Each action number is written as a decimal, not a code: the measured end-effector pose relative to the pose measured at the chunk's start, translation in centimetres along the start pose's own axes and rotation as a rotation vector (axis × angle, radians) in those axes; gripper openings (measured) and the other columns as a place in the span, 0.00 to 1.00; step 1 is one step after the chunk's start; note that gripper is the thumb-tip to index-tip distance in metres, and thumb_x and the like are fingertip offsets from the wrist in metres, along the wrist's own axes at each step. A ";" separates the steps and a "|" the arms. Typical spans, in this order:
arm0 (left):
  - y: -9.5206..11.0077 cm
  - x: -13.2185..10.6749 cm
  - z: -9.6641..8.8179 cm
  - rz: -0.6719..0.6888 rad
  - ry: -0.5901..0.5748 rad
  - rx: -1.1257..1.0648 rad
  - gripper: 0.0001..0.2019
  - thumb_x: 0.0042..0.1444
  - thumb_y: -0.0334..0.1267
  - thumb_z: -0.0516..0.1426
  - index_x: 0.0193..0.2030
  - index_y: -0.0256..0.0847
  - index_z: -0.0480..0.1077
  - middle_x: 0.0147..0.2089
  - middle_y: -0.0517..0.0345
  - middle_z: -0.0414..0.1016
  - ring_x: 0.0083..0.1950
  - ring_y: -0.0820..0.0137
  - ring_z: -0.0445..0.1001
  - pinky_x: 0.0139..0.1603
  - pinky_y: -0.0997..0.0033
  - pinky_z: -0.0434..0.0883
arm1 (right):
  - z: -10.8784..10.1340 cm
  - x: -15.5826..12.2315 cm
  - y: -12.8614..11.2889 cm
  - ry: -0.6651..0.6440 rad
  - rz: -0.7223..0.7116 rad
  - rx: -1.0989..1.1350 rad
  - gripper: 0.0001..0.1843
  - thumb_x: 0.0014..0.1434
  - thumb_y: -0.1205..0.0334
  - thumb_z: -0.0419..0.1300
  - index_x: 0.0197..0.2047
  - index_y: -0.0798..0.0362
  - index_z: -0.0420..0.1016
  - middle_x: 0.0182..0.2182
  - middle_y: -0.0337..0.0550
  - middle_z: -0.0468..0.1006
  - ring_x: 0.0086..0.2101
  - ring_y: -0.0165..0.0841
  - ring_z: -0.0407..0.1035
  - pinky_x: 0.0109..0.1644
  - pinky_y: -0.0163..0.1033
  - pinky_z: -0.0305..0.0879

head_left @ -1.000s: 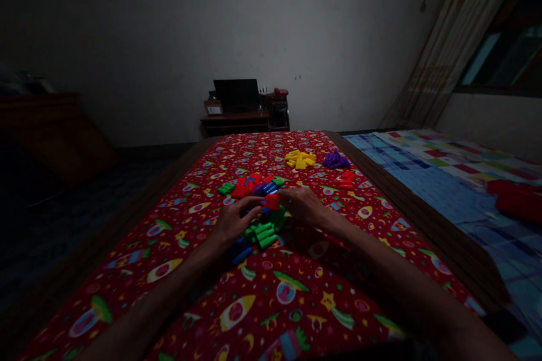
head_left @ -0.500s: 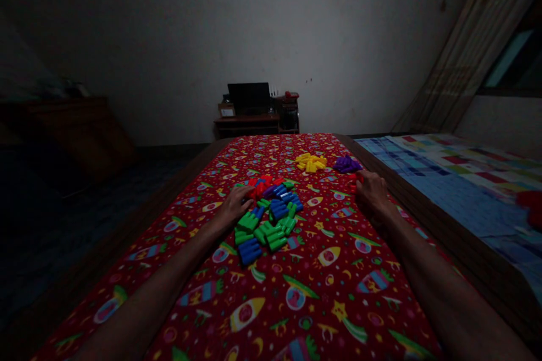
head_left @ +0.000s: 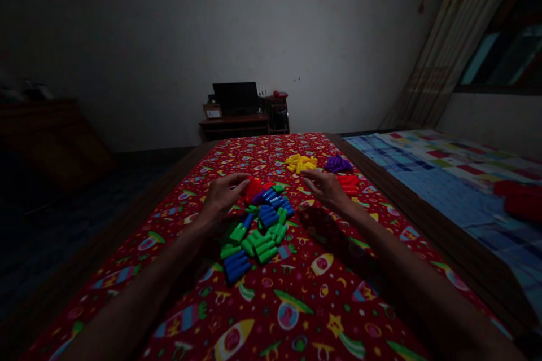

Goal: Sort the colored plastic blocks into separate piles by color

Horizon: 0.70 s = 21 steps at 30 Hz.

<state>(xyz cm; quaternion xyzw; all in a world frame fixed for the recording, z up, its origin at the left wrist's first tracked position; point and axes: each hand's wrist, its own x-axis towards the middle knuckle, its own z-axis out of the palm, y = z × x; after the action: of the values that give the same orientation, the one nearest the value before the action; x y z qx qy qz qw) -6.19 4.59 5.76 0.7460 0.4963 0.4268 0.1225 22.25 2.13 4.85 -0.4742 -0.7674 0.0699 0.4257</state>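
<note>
Several toy building blocks with finger-like tubes lie in a mixed heap on a red patterned cloth (head_left: 258, 327). At the heap's far left edge my left hand (head_left: 222, 196) has its thumb and fingers closed on a red block (head_left: 253, 188). Purple, blue (head_left: 236, 265) and green blocks (head_left: 265, 249) make up the rest of the heap. Right of it, my right hand (head_left: 328, 190) hovers above the cloth, fingers apart, with nothing in it. Just beyond its wrist side lie sorted red blocks (head_left: 349, 185).
Yellow blocks (head_left: 301, 163) and purple blocks (head_left: 338, 164) form separate piles farther back. A bed with a checked sheet (head_left: 393, 180) stands on the right. Against the far wall is a desk with a dark monitor (head_left: 235, 98); a wooden cabinet (head_left: 51, 141) is at left.
My right hand has let go of a red block by the purple pile and moved left toward the heap. My left hand has lifted slightly at the red block. The view has shifted right.
</note>
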 end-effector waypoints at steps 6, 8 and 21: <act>5.5 -1.2 3.8 0.131 -0.231 -0.221 0.18 0.55 0.51 0.57 0.44 0.41 0.77 0.41 0.55 0.82 0.39 0.64 0.79 0.43 0.67 0.75 | 1.6 -0.6 -3.6 -0.099 -0.111 0.128 0.13 0.63 0.60 0.55 0.45 0.53 0.79 0.34 0.43 0.82 0.30 0.31 0.74 0.33 0.32 0.64; 4.8 -0.9 3.6 0.142 -0.214 -0.158 0.18 0.57 0.51 0.55 0.44 0.42 0.77 0.42 0.55 0.82 0.41 0.64 0.79 0.44 0.67 0.75 | 0.7 -0.3 -2.5 -0.051 -0.070 0.030 0.12 0.62 0.61 0.56 0.39 0.55 0.81 0.29 0.43 0.81 0.28 0.30 0.72 0.32 0.32 0.62; -3.6 1.8 0.8 -0.042 -0.369 0.439 0.17 0.50 0.47 0.56 0.43 0.41 0.77 0.45 0.49 0.80 0.49 0.57 0.76 0.49 0.66 0.71 | -6.5 -1.9 9.4 0.181 0.827 -0.302 0.21 0.58 0.60 0.50 0.39 0.63 0.83 0.29 0.54 0.82 0.29 0.37 0.75 0.29 0.34 0.61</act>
<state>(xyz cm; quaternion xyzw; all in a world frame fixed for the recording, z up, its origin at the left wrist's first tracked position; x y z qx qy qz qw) -7.61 8.00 4.00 0.8093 0.5614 0.1637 0.0551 33.56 3.79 2.94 -0.8021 -0.4748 0.0798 0.3534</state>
